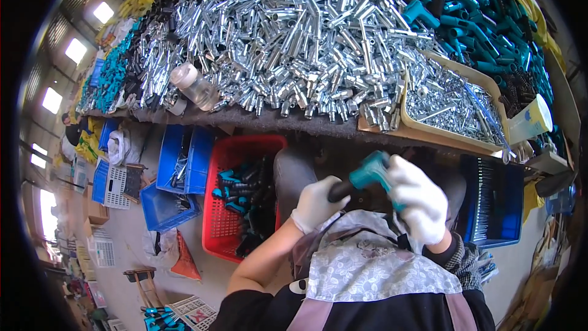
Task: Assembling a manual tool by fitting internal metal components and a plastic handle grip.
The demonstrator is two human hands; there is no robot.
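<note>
Over my lap I hold a teal, pistol-shaped plastic piece [367,173] with a black tubular end, a little blurred. My left hand [316,205], in a white glove, is closed around the black end. White-gloved too, my right hand [419,201] is wrapped around the teal grip, and its fingers are smeared by motion. Just ahead of both hands is the bench edge, with a large heap of shiny metal fittings and tubes [306,43] on it. To my left stands a red basket [214,233] holding several teal and black pieces like this one.
A cardboard tray [441,138] of small metal parts, a paper cup [531,119] and a clear bottle [199,91] stand along the bench edge. Teal handles [471,24] are piled far right. Blue bins [168,208] sit left, another blue bin [508,208] right.
</note>
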